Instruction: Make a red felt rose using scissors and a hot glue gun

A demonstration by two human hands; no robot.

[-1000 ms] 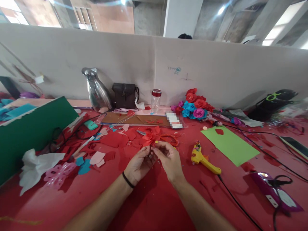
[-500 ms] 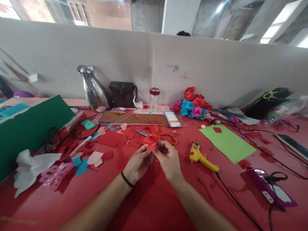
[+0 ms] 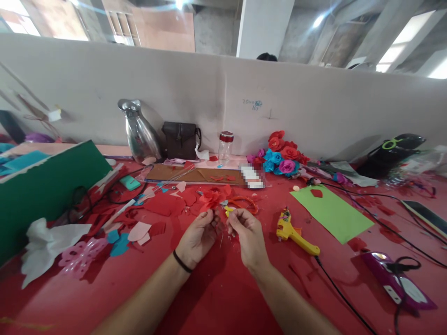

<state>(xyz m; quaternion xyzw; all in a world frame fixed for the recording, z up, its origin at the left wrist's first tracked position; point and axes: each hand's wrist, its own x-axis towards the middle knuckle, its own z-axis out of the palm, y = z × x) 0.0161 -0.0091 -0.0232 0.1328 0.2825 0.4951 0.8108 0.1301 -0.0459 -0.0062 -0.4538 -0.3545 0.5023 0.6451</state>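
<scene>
My left hand (image 3: 200, 235), with a dark band at the wrist, pinches a red paper flower (image 3: 211, 198) from below. A thin pale strand hangs under its fingers. Just to the right, my right hand (image 3: 246, 232) is closed, thumb against fingertips; whatever it may hold is too small to make out. Beside those fingertips shows a small yellow piece (image 3: 228, 210). Behind the hands lie scissors with orange-red handles (image 3: 249, 201), their blades mostly hidden by the flower. A yellow hot glue gun (image 3: 291, 232) rests on the red table to the right of my right hand.
Red paper petals (image 3: 162, 204) litter the left side. At the back stand a steel jug (image 3: 139, 135), a dark bag (image 3: 180, 142), a glass jar (image 3: 225, 148) and paper roses (image 3: 284, 153). On the right lie a green sheet (image 3: 331, 211) and a purple power strip (image 3: 398, 279).
My right hand has come away from the flower and now sits a little apart from it. The flower has shifted slightly left in my left hand.
</scene>
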